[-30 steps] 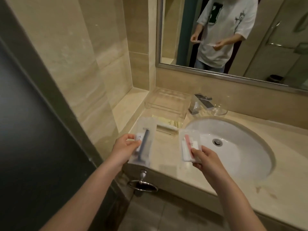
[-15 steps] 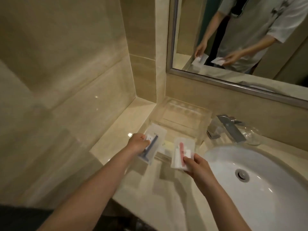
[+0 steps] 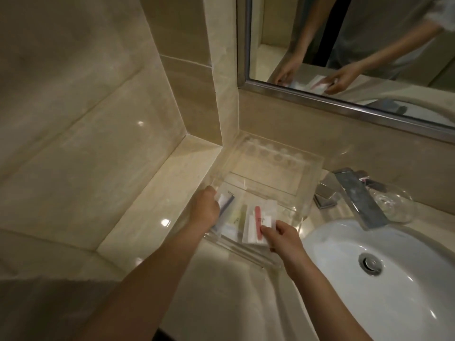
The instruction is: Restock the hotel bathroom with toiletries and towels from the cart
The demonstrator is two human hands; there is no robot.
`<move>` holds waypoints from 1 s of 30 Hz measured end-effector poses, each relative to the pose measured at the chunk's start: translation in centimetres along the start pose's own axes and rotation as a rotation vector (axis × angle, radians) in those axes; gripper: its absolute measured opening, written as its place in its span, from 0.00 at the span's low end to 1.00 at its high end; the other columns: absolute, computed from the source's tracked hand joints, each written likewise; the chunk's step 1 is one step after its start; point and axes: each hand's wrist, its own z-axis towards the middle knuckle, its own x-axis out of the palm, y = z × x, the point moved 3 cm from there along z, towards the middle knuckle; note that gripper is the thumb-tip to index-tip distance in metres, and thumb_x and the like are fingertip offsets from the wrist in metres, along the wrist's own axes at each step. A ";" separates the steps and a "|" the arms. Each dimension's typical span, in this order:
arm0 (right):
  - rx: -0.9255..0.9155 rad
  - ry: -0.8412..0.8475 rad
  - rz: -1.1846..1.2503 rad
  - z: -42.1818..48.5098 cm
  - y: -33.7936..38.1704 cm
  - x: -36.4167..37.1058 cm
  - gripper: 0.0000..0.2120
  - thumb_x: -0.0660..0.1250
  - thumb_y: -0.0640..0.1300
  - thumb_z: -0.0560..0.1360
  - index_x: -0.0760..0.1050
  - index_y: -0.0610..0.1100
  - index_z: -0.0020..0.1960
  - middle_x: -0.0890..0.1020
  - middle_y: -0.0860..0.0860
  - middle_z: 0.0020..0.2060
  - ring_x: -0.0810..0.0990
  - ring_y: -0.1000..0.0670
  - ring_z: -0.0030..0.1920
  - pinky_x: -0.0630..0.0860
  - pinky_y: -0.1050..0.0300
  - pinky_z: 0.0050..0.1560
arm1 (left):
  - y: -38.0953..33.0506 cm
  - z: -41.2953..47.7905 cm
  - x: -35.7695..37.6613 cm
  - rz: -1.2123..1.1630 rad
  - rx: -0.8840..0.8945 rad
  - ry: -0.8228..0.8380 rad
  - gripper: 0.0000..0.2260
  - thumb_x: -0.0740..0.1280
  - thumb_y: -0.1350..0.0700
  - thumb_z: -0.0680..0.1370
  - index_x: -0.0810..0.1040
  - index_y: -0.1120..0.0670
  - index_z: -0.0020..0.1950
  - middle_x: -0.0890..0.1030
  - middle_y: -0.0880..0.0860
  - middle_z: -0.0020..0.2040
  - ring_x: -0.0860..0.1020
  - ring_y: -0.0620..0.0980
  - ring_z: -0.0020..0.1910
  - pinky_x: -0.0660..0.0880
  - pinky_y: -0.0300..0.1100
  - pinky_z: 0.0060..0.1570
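The blue-handled packet [image 3: 227,202] and the pink toothbrush packet [image 3: 259,219] lie lengthwise, side by side, seemingly inside the near compartment of the clear acrylic tray [image 3: 310,166] at centre frame, with a yellowish sachet [image 3: 240,216] between them.

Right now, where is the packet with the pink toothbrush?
In the head view, centre: the right hand pinches the pink packet at the front of the clear tray, left of the sink, beside the left hand's blue packet.

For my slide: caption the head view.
Left hand holds the blue packet, right hand the pink packet, at the clear tray.
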 end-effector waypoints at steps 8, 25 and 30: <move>-0.014 -0.003 -0.030 1.3 -0.5 0.4 0.10 0.67 0.39 0.74 0.75 0.45 0.33 0.72 0.53 0.25 0.69 0.53 0.28 0.67 0.60 0.31 | 1.4 -1.5 2.4 0.216 0.604 0.045 0.19 0.56 0.59 0.80 0.66 0.48 0.72 0.63 0.49 0.74 0.61 0.49 0.73 0.59 0.42 0.70; 0.048 0.028 -0.162 4.3 -1.2 2.2 0.08 0.66 0.36 0.73 0.71 0.40 0.35 0.74 0.48 0.25 0.72 0.51 0.27 0.70 0.57 0.32 | 3.9 0.0 5.2 0.177 0.525 0.246 0.25 0.51 0.59 0.81 0.50 0.47 0.77 0.46 0.45 0.78 0.42 0.45 0.76 0.49 0.48 0.75; 0.062 0.125 -0.218 4.5 -0.6 4.5 0.12 0.64 0.34 0.75 0.71 0.41 0.33 0.76 0.48 0.19 0.75 0.50 0.23 0.72 0.58 0.29 | 4.4 -1.6 5.3 0.158 0.458 0.251 0.27 0.49 0.52 0.82 0.39 0.50 0.76 0.41 0.48 0.78 0.39 0.44 0.76 0.44 0.46 0.75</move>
